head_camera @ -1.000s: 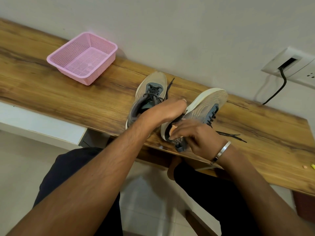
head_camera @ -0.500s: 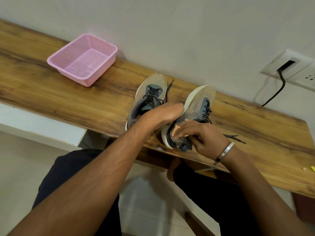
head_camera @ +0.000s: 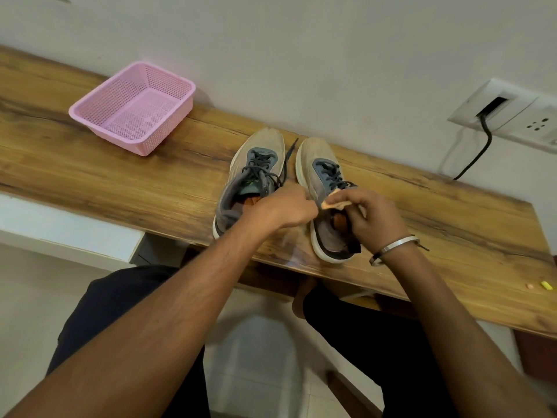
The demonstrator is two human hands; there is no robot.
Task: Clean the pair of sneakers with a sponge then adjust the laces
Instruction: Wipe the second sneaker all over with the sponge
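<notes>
While R hand (head_camera: pixel 375 220) pinches sponge (head_camera: pixel 336 204), L hand (head_camera: pixel 286 208) clenched, pink basket (head_camera: pixel 90 108) holds nothing.

Glossy wood-grain table (head_camera: pixel 120 182), perforated pink plastic basket (head_camera: pixel 90 107), shiny metal bangle (head_camera: pixel 391 247)

left hand (head_camera: pixel 284 208): fingers curled | right hand (head_camera: pixel 375 218): fingers pinching | forearms extended

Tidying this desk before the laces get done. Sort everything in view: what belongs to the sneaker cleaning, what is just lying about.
Job:
left sneaker
right sneaker
sponge, pinched in the right hand
left hand

Lying about:
pink basket
wall socket and black cable
two small bits at the desk edge
</notes>
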